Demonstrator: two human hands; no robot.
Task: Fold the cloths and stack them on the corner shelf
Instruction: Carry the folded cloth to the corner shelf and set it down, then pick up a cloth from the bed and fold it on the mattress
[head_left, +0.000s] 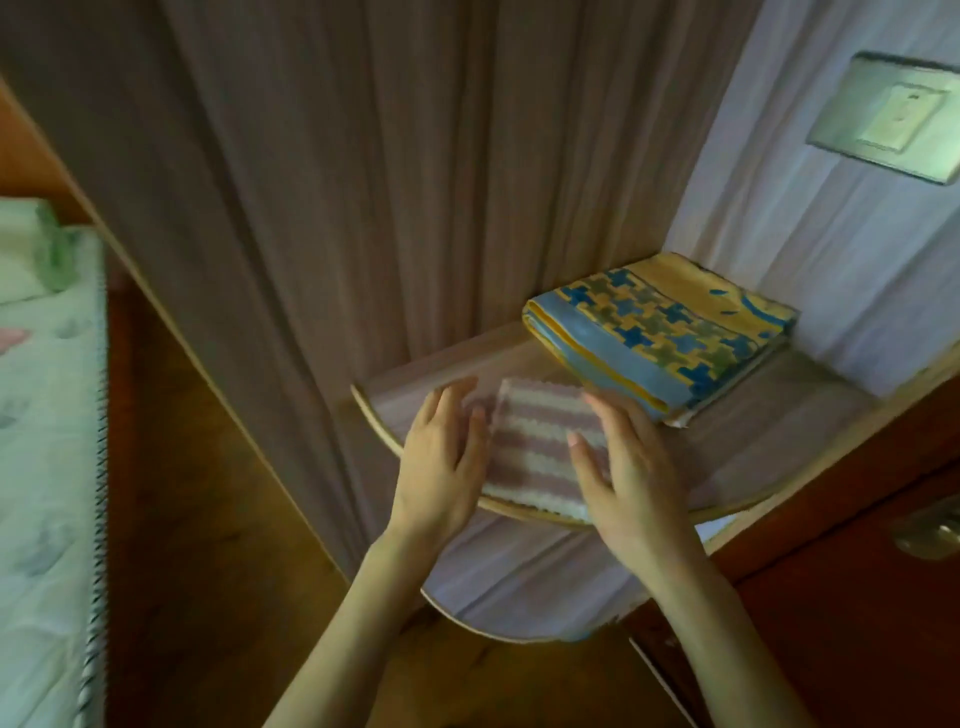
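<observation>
Our left hand (441, 457) and right hand (623, 473), fingers straight, flank the folded striped cloth (540, 447) on the corner shelf (769, 457), near the folded patterned cloth (660, 332) farther right.

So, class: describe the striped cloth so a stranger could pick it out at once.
Find the curved corner shelf where two walls meet. At its front edge, between the left hand and right hand, lies the striped cloth. Unlike the blue-and-yellow patterned cloth behind, it is smaller, with pink and white bands.
</observation>
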